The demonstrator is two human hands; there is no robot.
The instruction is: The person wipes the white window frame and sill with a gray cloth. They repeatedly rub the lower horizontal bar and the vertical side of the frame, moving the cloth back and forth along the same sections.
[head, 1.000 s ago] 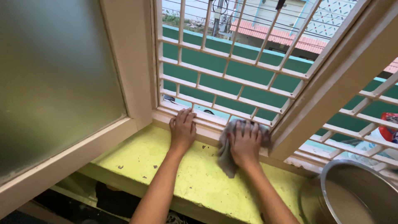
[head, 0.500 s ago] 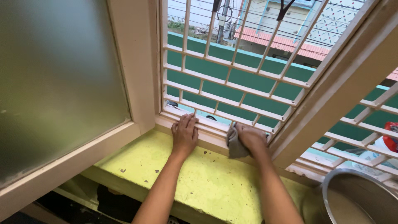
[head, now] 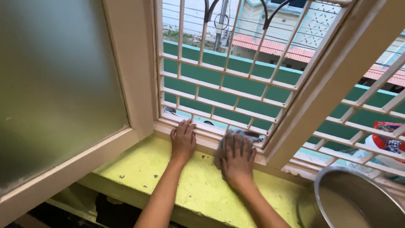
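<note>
My right hand [head: 237, 159] presses flat on a grey cloth [head: 228, 141] against the bottom rail of the cream window frame [head: 206, 139], fingers spread over it. My left hand [head: 182, 141] rests palm down on the same rail a little to the left, fingers together, holding nothing. Both forearms reach across the yellow-green sill [head: 168, 177], whose paint is chipped in spots. Behind the rail stands a cream metal window grille [head: 219, 90].
A frosted glass window sash [head: 55, 84] stands open at the left. A large steel pot [head: 358, 200] sits on the sill at the lower right. Beyond the right grille lie a red and white packet [head: 386, 139] and a plastic bag. A thick frame post [head: 329, 80] slants beside my right hand.
My right hand drew the cloth back from the grille corner toward me and flattened on it, fingers spread. The left hand stayed on the rail. The camera tilted slightly.
</note>
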